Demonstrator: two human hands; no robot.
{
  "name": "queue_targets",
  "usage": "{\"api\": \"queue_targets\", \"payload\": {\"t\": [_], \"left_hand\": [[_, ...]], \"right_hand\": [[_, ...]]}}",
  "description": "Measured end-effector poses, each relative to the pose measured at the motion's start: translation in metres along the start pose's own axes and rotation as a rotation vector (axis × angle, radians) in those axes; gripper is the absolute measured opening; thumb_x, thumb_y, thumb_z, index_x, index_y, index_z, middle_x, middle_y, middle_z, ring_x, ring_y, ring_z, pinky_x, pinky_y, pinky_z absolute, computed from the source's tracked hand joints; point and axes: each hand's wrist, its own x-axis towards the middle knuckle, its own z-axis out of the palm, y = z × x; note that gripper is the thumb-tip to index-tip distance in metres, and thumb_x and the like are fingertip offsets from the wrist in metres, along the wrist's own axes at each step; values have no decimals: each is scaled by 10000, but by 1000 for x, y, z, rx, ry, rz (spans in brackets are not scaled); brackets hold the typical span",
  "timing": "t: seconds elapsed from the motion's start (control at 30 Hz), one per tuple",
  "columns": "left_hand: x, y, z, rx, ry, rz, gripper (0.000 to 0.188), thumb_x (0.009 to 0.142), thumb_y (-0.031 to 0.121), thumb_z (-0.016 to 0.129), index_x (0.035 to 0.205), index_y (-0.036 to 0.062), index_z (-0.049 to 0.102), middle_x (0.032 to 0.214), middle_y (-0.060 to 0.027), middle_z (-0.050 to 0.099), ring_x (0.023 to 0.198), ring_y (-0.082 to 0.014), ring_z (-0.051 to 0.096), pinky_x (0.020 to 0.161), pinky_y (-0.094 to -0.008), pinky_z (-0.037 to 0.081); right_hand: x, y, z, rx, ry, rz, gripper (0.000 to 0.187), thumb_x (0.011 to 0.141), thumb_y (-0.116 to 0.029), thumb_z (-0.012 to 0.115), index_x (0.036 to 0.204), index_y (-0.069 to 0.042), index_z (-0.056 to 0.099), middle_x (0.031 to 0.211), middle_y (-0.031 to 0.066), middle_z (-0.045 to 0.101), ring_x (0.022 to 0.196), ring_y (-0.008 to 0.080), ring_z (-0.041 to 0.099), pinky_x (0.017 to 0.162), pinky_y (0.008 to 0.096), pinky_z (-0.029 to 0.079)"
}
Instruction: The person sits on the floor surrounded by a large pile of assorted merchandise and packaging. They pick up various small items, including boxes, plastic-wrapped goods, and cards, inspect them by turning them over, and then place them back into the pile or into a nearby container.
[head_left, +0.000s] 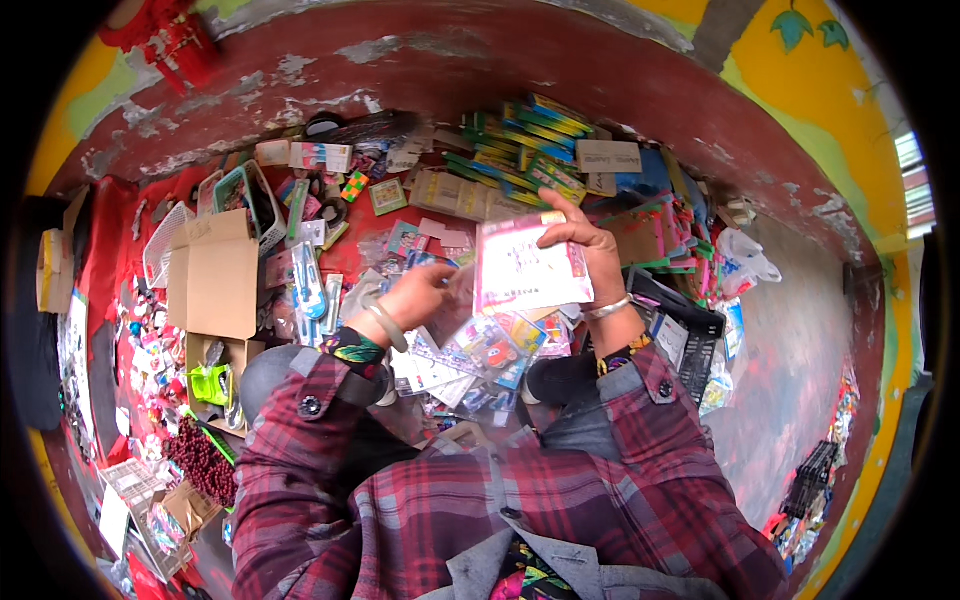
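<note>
My right hand [590,248] is closed on a flat white booklet [530,262] with pink edges and dark print, thumb across its face. To its left, my left hand [415,298] has its fingers curled together at a see-through plastic bag [456,308]; the fingertips are partly hidden. Whether this bag is joined to the booklet I cannot tell. Beneath both hands lies a pile of colourful flat packets [500,345], several in clear wrapping. A light bangle circles each wrist.
An open cardboard box [218,280] and a green-rimmed basket [262,205] stand on the left. Stacked green-yellow boxes [530,140] lie along the maroon wall [440,70]. A black plastic crate [690,335] and a white plastic bag [745,262] are on the right. Dark red beads [203,462] lie lower left.
</note>
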Motion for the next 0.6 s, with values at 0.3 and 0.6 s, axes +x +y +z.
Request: {"api": "queue_targets", "payload": {"t": [0.3,0.6], "left_hand": [[-18,-24,24,487,-538,22,367,774,182,589,1115,46,596,1004,-198,636,968,-342,603,818,-390,473],[-4,-11,-13,898,-345,-158,248,777,97,522,981,20,642,993,-196,645,946,-334,625,783,-408,503]], "right_hand": [[-12,4,2,-313,-394,403,180,814,-104,569,922,9,657,863,13,637,809,91,573,771,243,444],[-21,57,-4,-1316,-534,134,436,734,-67,534,1170,-54,539,1068,178,592,1011,359,544,872,404,443]]}}
